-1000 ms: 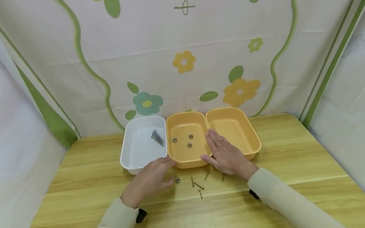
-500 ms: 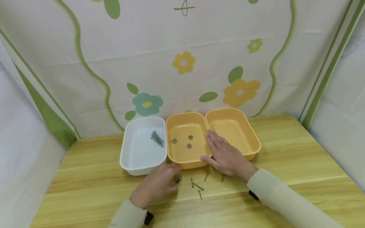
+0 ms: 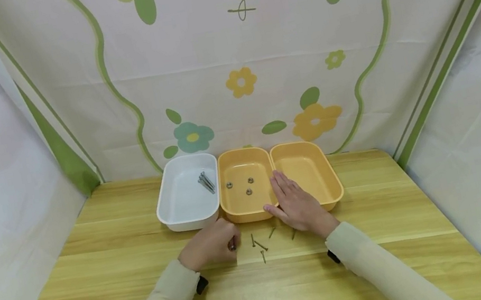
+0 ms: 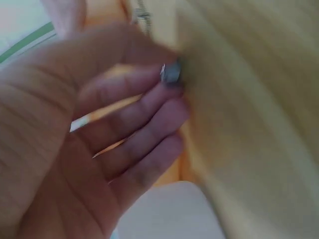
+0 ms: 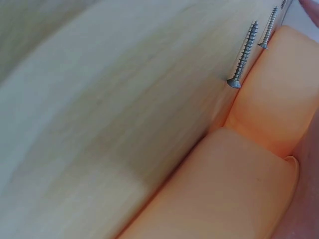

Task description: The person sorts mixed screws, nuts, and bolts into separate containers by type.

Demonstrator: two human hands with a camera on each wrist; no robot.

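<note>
Your head camera looks forward and down over the tabletop (image 3: 286,297), your left-wrist camera closely into your left hand (image 4: 84,149), and your right-wrist camera closely past yellow trays (image 5: 219,184) to screws (image 5: 244,55) that the head view shares.

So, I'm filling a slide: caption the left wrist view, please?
A left hand pinches a metal nut, with a white tray and blurred wooden table in the background.

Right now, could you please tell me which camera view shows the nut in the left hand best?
The left wrist view: the nut appears largest there, pinched by the left hand, though somewhat blurred. The head view shows it only small and dark, partly covered; the right wrist view does not show it.
</note>
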